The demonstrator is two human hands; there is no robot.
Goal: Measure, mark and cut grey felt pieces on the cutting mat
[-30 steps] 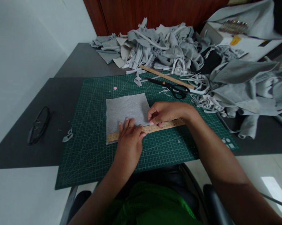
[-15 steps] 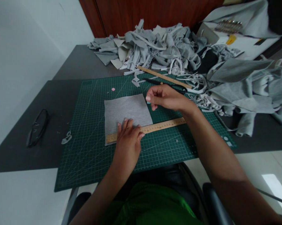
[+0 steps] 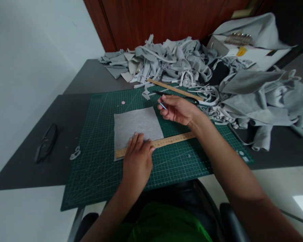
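A grey piece of fabric point(image 3: 137, 122) lies flat on the green cutting mat point(image 3: 101, 181). Across its lower edge rests a wooden ruler point(image 3: 175, 138), its right end passing under my right forearm. My left hand point(image 3: 138, 158) lies with fingers spread flat over the ruler and fabric, pressing them down. Above the mat, just right of the fabric's upper corner, my right hand point(image 3: 176, 109) is closed around a thin light-blue piece of tailor's chalk point(image 3: 162, 106). Behind that hand lies a pair of black-handled scissors point(image 3: 193, 100), partly covered.
Heaped grey fabric scraps point(image 3: 151, 62) fill the back of the table, with more fabric point(image 3: 269, 97) at right. A second wooden ruler point(image 3: 176, 89), a pink disc point(image 3: 123, 103) and a small scrap point(image 3: 75, 153) lie about. Eyeglasses point(image 3: 45, 143) rest at left; a white box point(image 3: 259, 57) stands back right.
My right hand has turned and lifted slightly, so the blue chalk shows more clearly between its fingers. My left hand stays on the ruler. The whole view has shifted a little.
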